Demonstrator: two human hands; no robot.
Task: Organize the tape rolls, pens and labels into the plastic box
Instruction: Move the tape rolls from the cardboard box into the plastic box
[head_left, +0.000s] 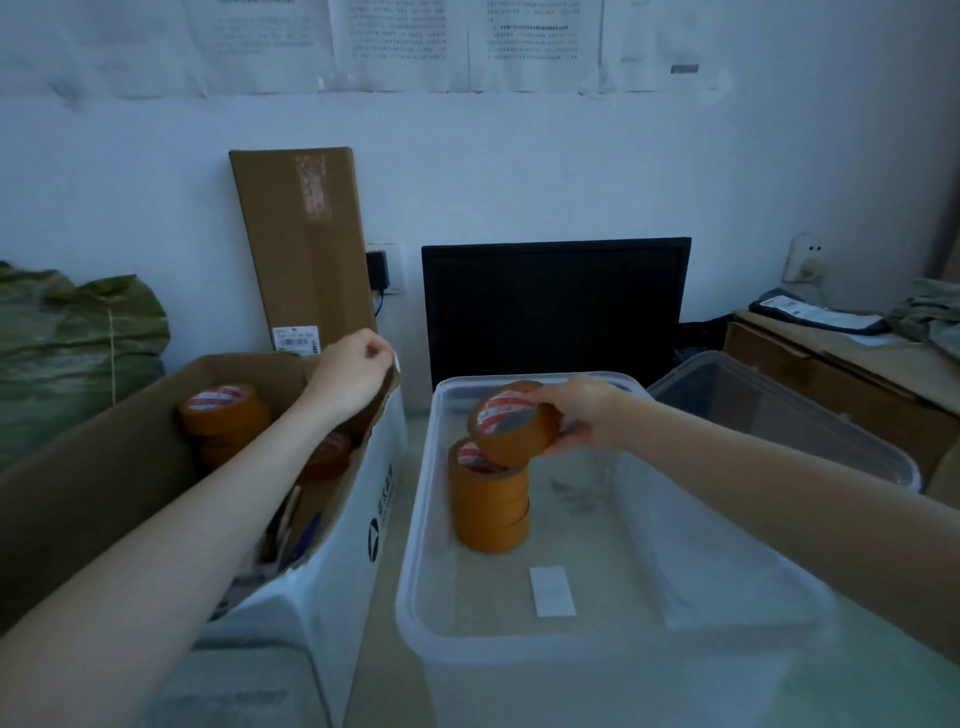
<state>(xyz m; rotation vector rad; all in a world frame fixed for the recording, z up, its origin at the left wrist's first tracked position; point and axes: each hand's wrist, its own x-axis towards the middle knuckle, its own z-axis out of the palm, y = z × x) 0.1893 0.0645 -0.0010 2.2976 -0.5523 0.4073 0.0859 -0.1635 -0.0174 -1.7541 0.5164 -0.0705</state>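
My right hand (582, 410) grips a brown tape roll (514, 423), tilted, just above a stack of brown tape rolls (488, 504) that stands inside the clear plastic box (415, 571). A white label (552, 591) lies flat on the box's floor. My left hand (358, 371) holds the upper flap edge of the cardboard box (93, 483) on the left. More tape rolls (226, 410) sit in that box, and pens (306, 535) lie near its front, partly hidden by my left forearm.
A second clear plastic tub (779, 415) stands to the right. A black monitor (556, 306) and a tall flat carton (301, 244) lean against the wall behind. A green sack (72, 343) is at far left; brown cartons (831, 358) at far right.
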